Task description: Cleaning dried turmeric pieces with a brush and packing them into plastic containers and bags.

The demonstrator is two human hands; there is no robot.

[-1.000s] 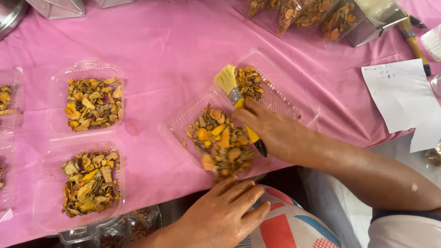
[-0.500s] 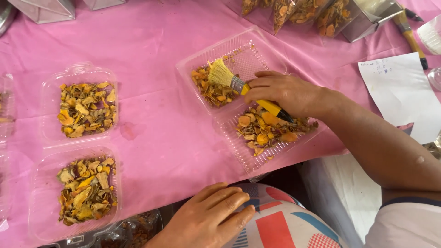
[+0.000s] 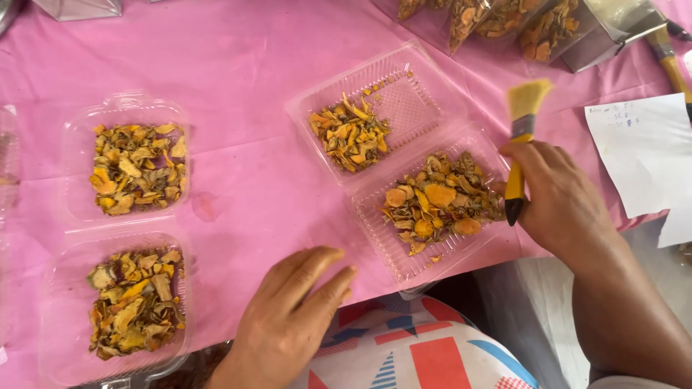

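Two open clamshell boxes, four filled trays, one brush in hand.

Two clear plastic clamshell boxes lie open on one pink tablecloth: the left box and the right box, each with two halves, so four heaps of dried orange-yellow slices. One yellow-handled brush is in view, and a second brush handle at the top right. Two hands show: the left hand and the right hand. Two sheets of white paper overlap. At least three bags of slices sit along the top edge.

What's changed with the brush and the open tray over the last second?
The right hand lifted the yellow brush off the dried slices and swung it right, beside the hinged clear tray, which now lies further right. The left hand stays flat on the pink cloth.
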